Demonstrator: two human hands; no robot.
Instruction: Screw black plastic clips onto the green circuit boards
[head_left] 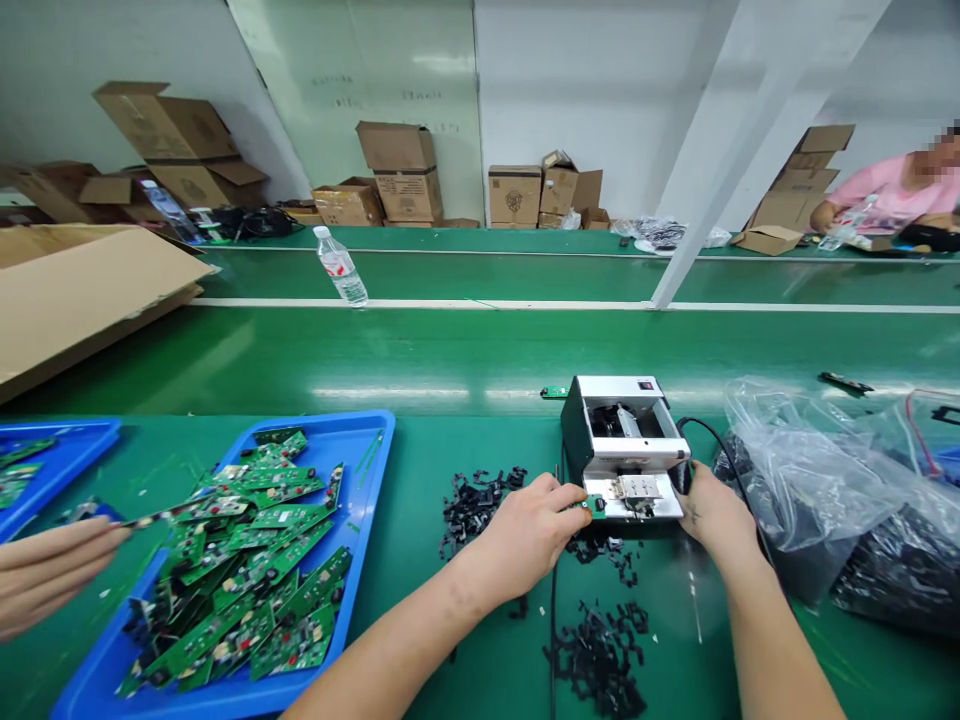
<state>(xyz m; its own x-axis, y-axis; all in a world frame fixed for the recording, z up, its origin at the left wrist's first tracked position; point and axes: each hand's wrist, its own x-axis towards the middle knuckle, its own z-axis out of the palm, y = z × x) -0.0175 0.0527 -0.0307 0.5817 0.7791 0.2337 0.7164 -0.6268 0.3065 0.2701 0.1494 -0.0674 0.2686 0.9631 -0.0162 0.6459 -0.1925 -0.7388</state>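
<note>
My left hand (536, 530) pinches a green circuit board (595, 506) at the front left of a small silver and black benchtop machine (626, 450). The board's end lies against the machine's metal front ledge, beside a pale metal block (639, 487). On the machine's right side, my right hand (712, 510) is closed around a black knob-like part (682, 476); some of its fingertips are hidden. Small black plastic pieces (480, 505) lie in a pile left of the machine, and another pile of black pieces (600, 660) lies in front of it.
A blue tray (382, 470) heaped with circuit boards stands left. Another person's hand (56, 570) reaches in there. Clear plastic bags (795, 470) of black parts sit right, near a black cable (720, 440). Behind are a water bottle (341, 265), a white post (720, 170) and a seated person (885, 195).
</note>
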